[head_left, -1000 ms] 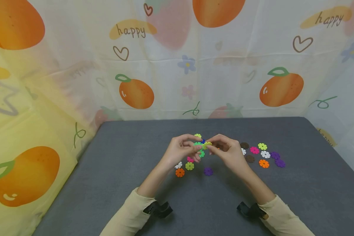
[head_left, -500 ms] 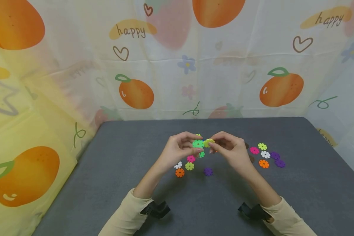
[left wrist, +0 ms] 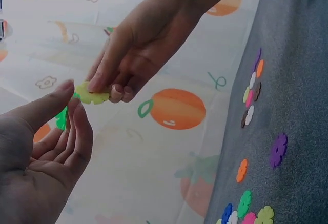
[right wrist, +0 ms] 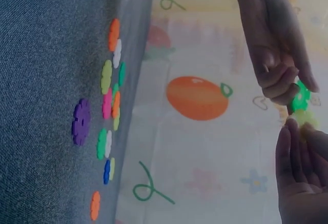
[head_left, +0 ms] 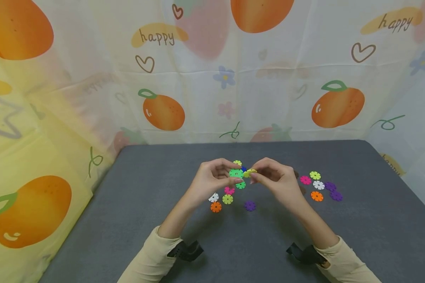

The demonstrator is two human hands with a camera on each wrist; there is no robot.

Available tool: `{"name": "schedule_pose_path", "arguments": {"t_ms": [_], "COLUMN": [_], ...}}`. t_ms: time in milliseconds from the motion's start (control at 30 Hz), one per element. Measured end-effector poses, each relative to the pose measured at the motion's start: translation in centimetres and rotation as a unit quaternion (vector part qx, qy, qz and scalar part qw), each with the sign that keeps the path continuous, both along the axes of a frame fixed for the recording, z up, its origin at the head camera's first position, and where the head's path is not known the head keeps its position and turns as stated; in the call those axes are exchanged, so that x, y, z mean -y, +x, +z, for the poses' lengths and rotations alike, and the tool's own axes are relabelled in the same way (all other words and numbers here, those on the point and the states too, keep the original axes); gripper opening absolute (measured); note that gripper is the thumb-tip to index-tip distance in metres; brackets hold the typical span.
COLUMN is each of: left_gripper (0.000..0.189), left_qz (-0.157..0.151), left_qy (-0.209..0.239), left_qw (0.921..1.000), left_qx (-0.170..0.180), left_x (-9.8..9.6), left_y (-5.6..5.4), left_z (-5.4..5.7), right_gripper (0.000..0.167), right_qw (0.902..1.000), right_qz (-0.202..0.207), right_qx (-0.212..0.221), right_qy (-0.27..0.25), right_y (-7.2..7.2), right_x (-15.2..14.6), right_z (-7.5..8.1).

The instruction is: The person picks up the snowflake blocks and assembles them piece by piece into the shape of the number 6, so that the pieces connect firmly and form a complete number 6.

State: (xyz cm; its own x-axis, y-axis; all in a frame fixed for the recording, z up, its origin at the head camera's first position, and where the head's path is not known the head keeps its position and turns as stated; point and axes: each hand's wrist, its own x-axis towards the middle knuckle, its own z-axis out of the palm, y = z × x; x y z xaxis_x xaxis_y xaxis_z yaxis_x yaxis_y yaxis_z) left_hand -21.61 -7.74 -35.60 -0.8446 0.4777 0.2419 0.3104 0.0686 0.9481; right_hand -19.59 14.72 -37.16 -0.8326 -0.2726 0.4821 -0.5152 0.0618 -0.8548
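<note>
The left hand (head_left: 214, 177) has its grip on a green disc (head_left: 233, 173), pinched between thumb and fingers, while the right hand (head_left: 278, 177) pinches a yellow disc (left wrist: 97, 96). Both are raised above the tabletop (head_left: 145, 196), edges meeting or nearly so. Below, a purple disc (head_left: 250, 206) lies nearest the person, with an orange disc (head_left: 216, 207) to its left. Behind hangs a fruit-printed cloth (head_left: 269, 90).
</note>
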Motion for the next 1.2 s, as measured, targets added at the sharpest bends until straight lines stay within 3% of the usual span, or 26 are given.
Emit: {"name": "schedule_pose_path", "arguments": {"t_ms": [267,533,800,1033,1200], "left_gripper": [0.029,0.029,0.029,0.031,0.033], "left_qz": [-0.040,-0.029,-0.025,-0.042,-0.053], "left_qy": [0.005,0.029,0.032,0.029,0.018], "left_qw": [0.9992,0.9991,0.9991,0.9987,0.9984], "left_qx": [0.002,0.009,0.008,0.009,0.007], "left_x": [0.2,-0.5,-0.8,-0.6,-0.4], "left_y": [-0.1,0.2,0.2,0.3,-0.1], "left_z": [-0.2,-0.5,-0.8,-0.7,-0.7], "right_gripper": [0.011,0.012,0.017,0.014,0.014], "right_qw": [0.9999,0.9993,0.9977,0.9986,0.9992], "right_qz": [0.006,-0.012,0.002,0.016,0.000], "right_qx": [-0.014,-0.035,-0.067,-0.049,-0.040], "right_qy": [-0.001,0.007,0.003,-0.009,0.002], "right_y": [0.0,0.2,0.0,0.0,0.1], "right_x": [0.0,-0.1,-0.1,0.2,0.5], "right_z": [-0.3,-0.2,-0.5,-1.0,-0.8]}}
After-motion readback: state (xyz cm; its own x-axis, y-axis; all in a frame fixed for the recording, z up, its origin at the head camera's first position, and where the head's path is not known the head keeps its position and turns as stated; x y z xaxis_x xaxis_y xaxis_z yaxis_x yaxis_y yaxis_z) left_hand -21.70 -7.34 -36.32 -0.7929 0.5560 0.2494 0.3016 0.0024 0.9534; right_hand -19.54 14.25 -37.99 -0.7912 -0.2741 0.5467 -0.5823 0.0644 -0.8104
